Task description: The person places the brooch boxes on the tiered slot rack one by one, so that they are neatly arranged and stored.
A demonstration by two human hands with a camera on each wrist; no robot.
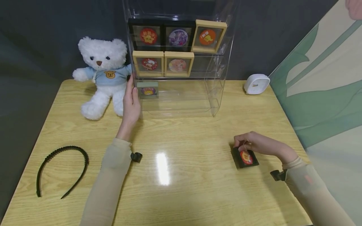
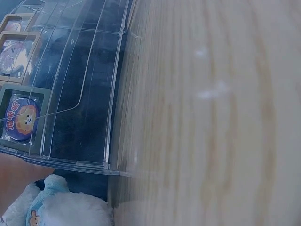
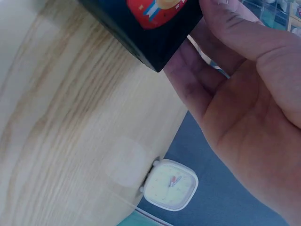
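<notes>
Your right hand (image 1: 255, 145) grips the black framed badge (image 1: 245, 158) on the bench (image 1: 181, 175). Your left hand (image 1: 131, 103), fingers straight, rests against the clear display case (image 1: 217, 94).

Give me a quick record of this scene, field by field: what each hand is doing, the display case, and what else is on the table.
left hand: open, resting against the left side of the clear display case
right hand: grips a black framed badge on the wooden table
case contents: five framed badges on the upper shelves, a grey-green framed badge at the bottom left
other items: white teddy bear, black headband, white clock
</notes>
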